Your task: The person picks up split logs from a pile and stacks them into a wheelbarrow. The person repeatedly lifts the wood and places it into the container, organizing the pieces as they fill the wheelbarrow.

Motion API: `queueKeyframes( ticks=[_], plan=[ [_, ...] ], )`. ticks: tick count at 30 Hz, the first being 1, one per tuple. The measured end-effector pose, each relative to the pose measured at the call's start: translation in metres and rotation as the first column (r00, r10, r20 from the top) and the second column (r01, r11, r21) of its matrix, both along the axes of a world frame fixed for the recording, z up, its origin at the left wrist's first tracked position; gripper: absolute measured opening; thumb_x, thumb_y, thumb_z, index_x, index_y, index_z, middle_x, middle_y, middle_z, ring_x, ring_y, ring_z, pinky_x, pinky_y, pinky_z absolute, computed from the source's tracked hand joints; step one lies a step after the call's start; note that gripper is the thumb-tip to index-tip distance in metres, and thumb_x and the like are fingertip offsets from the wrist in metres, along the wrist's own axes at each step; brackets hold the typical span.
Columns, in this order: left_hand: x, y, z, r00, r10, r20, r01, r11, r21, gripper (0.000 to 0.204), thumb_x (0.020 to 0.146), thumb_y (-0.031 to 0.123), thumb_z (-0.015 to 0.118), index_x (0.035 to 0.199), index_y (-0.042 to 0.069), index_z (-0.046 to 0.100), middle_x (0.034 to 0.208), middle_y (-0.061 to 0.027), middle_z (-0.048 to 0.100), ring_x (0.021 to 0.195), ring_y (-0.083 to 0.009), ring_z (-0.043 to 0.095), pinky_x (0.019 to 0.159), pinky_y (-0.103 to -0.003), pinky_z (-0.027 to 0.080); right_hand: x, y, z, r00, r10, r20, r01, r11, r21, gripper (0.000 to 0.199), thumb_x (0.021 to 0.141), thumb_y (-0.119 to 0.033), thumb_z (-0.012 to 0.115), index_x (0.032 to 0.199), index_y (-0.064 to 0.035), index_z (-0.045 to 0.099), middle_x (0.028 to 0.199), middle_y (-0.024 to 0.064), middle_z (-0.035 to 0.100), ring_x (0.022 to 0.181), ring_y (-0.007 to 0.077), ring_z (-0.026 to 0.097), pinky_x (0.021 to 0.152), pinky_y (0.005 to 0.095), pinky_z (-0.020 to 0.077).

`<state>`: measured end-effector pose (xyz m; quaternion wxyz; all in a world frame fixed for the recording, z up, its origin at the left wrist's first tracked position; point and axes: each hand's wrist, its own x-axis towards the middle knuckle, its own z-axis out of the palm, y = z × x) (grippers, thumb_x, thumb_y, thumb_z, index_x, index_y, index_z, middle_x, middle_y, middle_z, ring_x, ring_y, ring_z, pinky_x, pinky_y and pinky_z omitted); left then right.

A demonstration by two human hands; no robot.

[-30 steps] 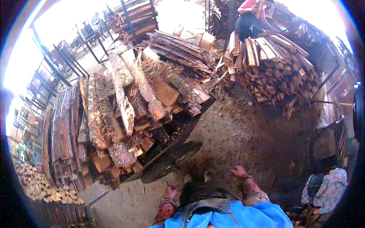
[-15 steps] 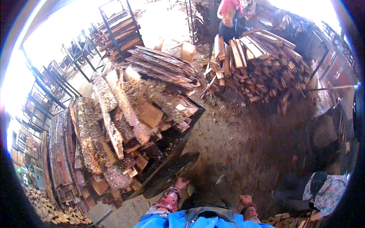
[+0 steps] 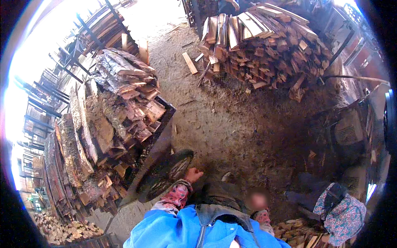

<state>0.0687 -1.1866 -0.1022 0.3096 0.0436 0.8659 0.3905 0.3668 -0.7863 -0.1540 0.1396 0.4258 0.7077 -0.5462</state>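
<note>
My left hand (image 3: 193,175), below a patterned red sleeve, hangs in front of me with fingers loosely curled and nothing visible in them. It is nearest to a dark spoked wheel (image 3: 175,171) at the side of a cart (image 3: 163,128). Rough, bark-edged wood slabs (image 3: 103,128) are heaped on that cart to my left. Low at my right side, my right hand (image 3: 258,200) is smeared, so its fingers cannot be made out. I see no object in it.
Ahead stands a big pile of split wood (image 3: 273,53). A loose board (image 3: 190,63) lies on the dirt floor (image 3: 215,115). At lower right a person in patterned clothing (image 3: 345,213) bends beside more wood (image 3: 297,231). Short cut pieces (image 3: 66,229) are stacked at lower left.
The view has swung, so the loaded cart and far woodpile sit further left. More of the wheel shows. My left hand appears higher, and the person beyond the woodpile is mostly out of view.
</note>
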Motion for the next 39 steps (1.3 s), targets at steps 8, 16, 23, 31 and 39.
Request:
queueKeyframes(
  ticks=[8,16,23,31,39],
  plan=[
    [-0.053,0.075,0.059,1.0,0.018,0.015,-0.018,0.999,-0.044,0.039,0.074,0.039,0.071,0.07,0.001,0.064,0.062,-0.0113,0.063,0.061,-0.025,0.06,0.064,-0.037,0.049,-0.015,0.048,-0.001,0.994,-0.074,-0.082,0.081,0.993,0.085,0.032,0.087,-0.03,0.065,0.069,-0.0041,0.065,0.06,0.0041,0.06,0.054,0.0148,0.054,0.049,0.0336,0.0431],
    [-0.156,0.147,0.043,0.984,-0.162,0.072,0.166,0.984,-0.069,0.039,0.071,0.039,0.068,0.076,0.001,0.069,0.068,-0.0144,0.067,0.07,-0.0269,0.067,0.068,-0.038,0.052,-0.091,0.059,0.02,0.97,-0.241,-0.04,0.242,0.97,0.008,0.025,0.088,-0.03,0.064,0.081,-0.0065,0.068,0.066,0.0021,0.062,0.058,0.0124,0.054,0.052,0.0316,0.043],
    [-0.251,0.25,0.067,0.873,-0.476,0.103,0.486,0.868,-0.101,0.044,0.071,0.04,0.07,0.087,-0.001,0.071,0.074,-0.0153,0.069,0.067,-0.0259,0.068,0.066,-0.038,0.053,-0.099,0.043,0.03,0.898,-0.428,0.106,0.415,0.901,0.127,0.024,0.089,-0.028,0.064,0.083,-0.0051,0.068,0.071,0.0038,0.064,0.061,0.0143,0.057,0.054,0.0324,0.0455],
    [-0.293,0.346,0.048,0.766,-0.638,0.078,0.641,0.751,-0.158,0.042,0.072,0.042,0.07,0.081,0.001,0.071,0.071,-0.0131,0.069,0.069,-0.0254,0.069,0.065,-0.039,0.053,-0.082,0.036,-0.009,0.828,-0.542,0.144,0.502,0.83,0.243,0.022,0.09,-0.024,0.063,0.086,-0.0036,0.069,0.076,0.0058,0.067,0.063,0.0165,0.06,0.057,0.0334,0.0484],
    [-0.276,0.454,0.02,0.771,-0.599,0.217,0.618,0.785,-0.029,0.037,0.079,0.039,0.069,0.078,0.002,0.071,0.065,-0.0108,0.067,0.061,-0.0186,0.065,0.058,-0.035,0.052,-0.033,0.106,-0.139,0.701,-0.713,-0.015,0.712,0.702,-0.013,0.028,0.089,-0.029,0.063,0.088,-0.002,0.07,0.075,0.002,0.069,0.069,0.0157,0.063,0.059,0.0343,0.0487]
  ],
)
